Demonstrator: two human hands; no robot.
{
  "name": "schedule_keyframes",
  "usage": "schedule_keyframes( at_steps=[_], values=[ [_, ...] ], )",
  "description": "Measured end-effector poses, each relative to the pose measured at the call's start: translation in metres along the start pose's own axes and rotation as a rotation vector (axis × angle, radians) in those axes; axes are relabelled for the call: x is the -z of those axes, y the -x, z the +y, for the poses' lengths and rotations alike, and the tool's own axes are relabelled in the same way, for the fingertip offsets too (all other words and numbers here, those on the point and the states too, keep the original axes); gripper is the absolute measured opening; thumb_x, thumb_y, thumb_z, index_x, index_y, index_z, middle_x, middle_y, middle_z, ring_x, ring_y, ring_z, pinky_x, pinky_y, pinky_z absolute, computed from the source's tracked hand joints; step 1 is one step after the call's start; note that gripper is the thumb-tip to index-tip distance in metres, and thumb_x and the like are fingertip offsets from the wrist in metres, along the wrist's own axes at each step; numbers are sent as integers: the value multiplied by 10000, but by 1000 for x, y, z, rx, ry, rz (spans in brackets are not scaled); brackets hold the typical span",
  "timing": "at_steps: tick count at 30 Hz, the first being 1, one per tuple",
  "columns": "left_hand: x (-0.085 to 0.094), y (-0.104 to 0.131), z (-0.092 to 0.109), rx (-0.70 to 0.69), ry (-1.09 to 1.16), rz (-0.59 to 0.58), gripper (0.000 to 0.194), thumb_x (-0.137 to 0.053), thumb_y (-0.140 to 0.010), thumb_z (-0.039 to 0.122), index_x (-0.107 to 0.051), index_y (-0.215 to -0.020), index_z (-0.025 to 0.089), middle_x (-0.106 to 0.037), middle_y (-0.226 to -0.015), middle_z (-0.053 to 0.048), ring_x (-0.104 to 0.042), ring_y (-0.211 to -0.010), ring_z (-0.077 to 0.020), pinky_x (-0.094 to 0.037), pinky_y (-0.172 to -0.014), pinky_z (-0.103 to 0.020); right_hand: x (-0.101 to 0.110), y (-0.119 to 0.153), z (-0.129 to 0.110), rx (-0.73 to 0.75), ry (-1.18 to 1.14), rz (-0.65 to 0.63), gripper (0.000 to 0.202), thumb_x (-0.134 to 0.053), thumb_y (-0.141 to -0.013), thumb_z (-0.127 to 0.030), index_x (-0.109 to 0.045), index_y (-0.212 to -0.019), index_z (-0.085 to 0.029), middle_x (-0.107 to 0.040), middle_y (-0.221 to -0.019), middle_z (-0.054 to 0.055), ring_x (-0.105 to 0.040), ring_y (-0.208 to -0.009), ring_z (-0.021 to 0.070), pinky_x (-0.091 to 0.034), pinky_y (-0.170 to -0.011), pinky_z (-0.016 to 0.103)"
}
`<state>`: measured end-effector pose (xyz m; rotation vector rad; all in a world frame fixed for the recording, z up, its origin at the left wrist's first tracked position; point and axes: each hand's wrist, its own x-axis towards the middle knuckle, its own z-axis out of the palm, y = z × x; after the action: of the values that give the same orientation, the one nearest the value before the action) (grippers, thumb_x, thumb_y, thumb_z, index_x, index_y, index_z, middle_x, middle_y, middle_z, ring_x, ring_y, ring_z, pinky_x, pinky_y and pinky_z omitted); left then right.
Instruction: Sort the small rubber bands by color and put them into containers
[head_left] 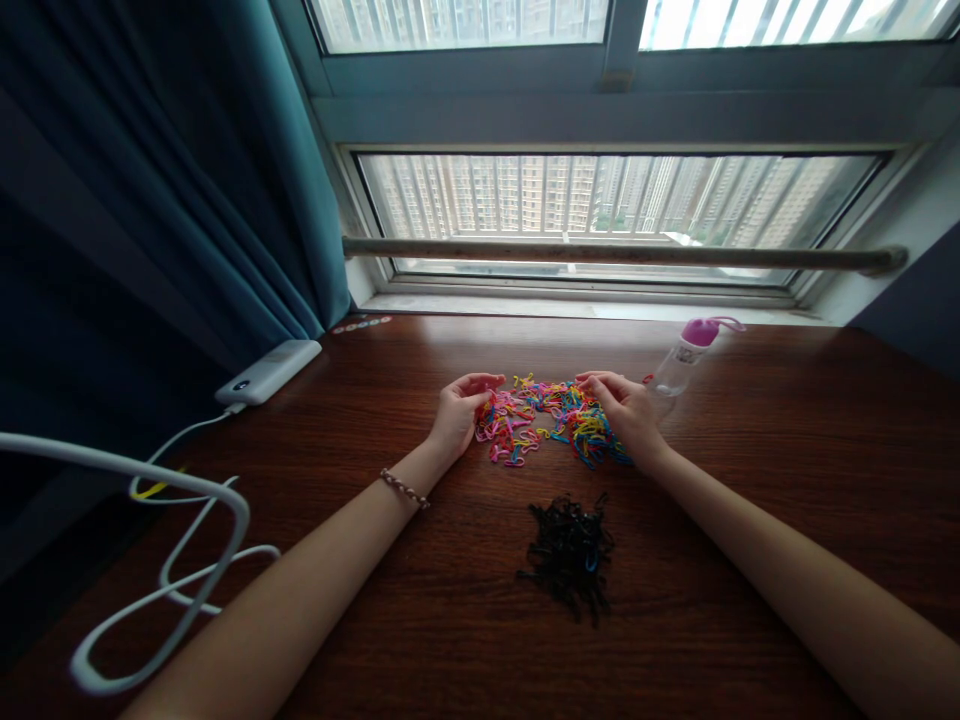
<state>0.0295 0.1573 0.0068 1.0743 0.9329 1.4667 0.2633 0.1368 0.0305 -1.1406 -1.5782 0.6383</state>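
Note:
A spread of small coloured loops (587, 425), pink, yellow, blue and red, lies on the table between my two hands. They look like little rubber bands or clips; their exact kind is hard to make out. My left hand (455, 415) is at the left edge of the spread, thumb and forefinger drawn together beside some pink pieces. At the upper right of the spread, my right hand (632, 415) has its thumb and fingers pinched. What either pinch holds is too small to tell. Closer to me is a heap of similar black pieces (570, 550), touched by neither hand.
A clear bottle with a pink lid (679, 362) is just beyond my right hand. To the left, a white power bank (270, 372) has a white cable plugged in. A thick white cable loop (240, 520) hangs near my left forearm. Blue curtain (300, 220) and window lie beyond.

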Motion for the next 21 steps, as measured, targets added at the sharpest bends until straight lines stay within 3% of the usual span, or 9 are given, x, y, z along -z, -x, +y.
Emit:
schedule_keyframes(
  at_steps=[4, 8, 10, 13, 17, 21],
  values=[
    [-2, 3, -2, -148, -367, -106, 199, -593, -692, 192, -641, -878, 140, -646, -1030, -98, -584, -992, -212, -440, -901, -380, 1, -2, 4, 0, 3, 9, 302, -444, -838, -379, -664, -843, -171, -681, -889, 76, -621, -850, 199, -476, -771, 332],
    [-9, 11, -2, -386, -888, -221, 324, -594, -730, 259, -603, -1031, 139, -543, -1204, -117, -403, -1213, -259, -296, -1039, -430, 3, -6, 10, -35, -76, 47, 302, -428, -844, -391, -617, -931, -172, -686, -846, 67, -645, -788, 189, -501, -729, 330],
    [-12, 14, -3, -425, -1046, -276, 412, -594, -738, 289, -555, -1115, 127, -507, -1244, -132, -347, -1250, -276, -272, -1049, -450, 5, -8, 15, -32, -54, 42, 305, -417, -849, -386, -594, -984, -177, -689, -830, 62, -649, -774, 188, -505, -718, 334],
    [-13, 16, -3, -414, -1114, -364, 468, -586, -750, 300, -498, -1173, 122, -524, -1215, -138, -440, -1174, -257, -346, -1006, -418, 5, -10, 24, 53, 162, -24, 299, -460, -828, -377, -609, -1006, -189, -683, -911, 77, -624, -873, 211, -474, -807, 377],
    [-12, 16, -1, -428, -1096, -417, 413, -598, -742, 272, -522, -1127, 142, -579, -1103, -111, -533, -1032, -222, -425, -918, -363, 0, -6, 34, 242, 466, -254, 362, -571, -758, -382, -606, -1081, -220, -589, -1160, 92, -480, -1118, 271, -351, -954, 471],
    [-15, 18, 4, -461, -1095, -399, 341, -595, -745, 276, -562, -1067, 168, -600, -976, -84, -541, -949, -217, -443, -857, -361, -7, 1, 28, 361, 418, -425, 261, -580, -768, -329, -640, -1007, -241, -619, -1103, 68, -508, -1069, 236, -378, -929, 436]
  ],
)
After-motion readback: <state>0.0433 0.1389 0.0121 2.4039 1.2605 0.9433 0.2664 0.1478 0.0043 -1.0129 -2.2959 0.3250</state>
